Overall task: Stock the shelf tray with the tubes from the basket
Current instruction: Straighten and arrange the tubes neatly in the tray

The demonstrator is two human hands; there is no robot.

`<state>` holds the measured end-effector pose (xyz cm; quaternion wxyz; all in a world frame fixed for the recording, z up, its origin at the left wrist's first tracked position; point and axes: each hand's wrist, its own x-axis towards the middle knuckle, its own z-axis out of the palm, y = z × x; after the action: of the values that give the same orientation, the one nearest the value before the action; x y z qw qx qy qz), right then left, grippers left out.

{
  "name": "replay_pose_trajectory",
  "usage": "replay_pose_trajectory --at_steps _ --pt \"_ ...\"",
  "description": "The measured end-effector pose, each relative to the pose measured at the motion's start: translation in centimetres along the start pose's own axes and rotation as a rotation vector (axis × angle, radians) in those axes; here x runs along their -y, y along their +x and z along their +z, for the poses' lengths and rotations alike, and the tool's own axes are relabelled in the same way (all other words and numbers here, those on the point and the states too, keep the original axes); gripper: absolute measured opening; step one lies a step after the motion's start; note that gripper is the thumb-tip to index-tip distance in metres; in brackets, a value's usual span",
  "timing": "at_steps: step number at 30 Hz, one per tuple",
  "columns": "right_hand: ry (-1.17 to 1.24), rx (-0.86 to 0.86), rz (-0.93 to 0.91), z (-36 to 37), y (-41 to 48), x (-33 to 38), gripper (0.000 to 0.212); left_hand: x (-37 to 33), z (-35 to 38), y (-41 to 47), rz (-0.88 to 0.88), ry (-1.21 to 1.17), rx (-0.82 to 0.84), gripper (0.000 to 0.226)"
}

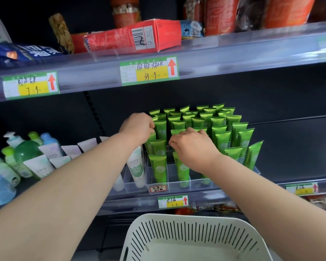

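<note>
In the shelf tray point(195, 182), the left hand point(137, 127) and right hand point(192, 146) curled fingers among upright green tubes point(239, 132), probably straightening rows; any grip was hidden

Both bare forearms reach forward from the bottom corners and converge toward the middle. The left arm point(73, 176) runs up from the lower left with a straight wrist. The left hand point(139, 127) shows its back to the camera, its fingers curled tight toward the right. The right arm point(262, 194) comes in from the lower right. The right hand point(192, 146) lies palm down, lower than the left, with knuckles raised and fingers point(174, 141) bent downward and leftward. The hands are near each other but apart. Whether either one pinches something is hidden by the curled fingers themselves.
</note>
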<state>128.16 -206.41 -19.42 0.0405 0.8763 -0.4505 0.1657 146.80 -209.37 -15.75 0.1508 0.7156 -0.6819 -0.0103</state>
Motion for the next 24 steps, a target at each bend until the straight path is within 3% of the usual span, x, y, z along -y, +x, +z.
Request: replay_pose_trajectory --at_steps 6,15,24 --pt "0.009 -0.018 0.020 0.0 -0.2 -1.1 0.022 0.0 1.4 0.5 -0.010 0.154 0.076 0.024" --pt "0.015 -0.007 0.026 -0.4 -0.4 -2.0 0.030 -2.2 2.3 0.9 0.076 0.099 0.004 0.020" --pt "0.030 0.002 0.035 -0.4 -0.5 -1.7 0.030 -1.4 1.5 0.3 0.053 -0.023 -0.028 0.017"
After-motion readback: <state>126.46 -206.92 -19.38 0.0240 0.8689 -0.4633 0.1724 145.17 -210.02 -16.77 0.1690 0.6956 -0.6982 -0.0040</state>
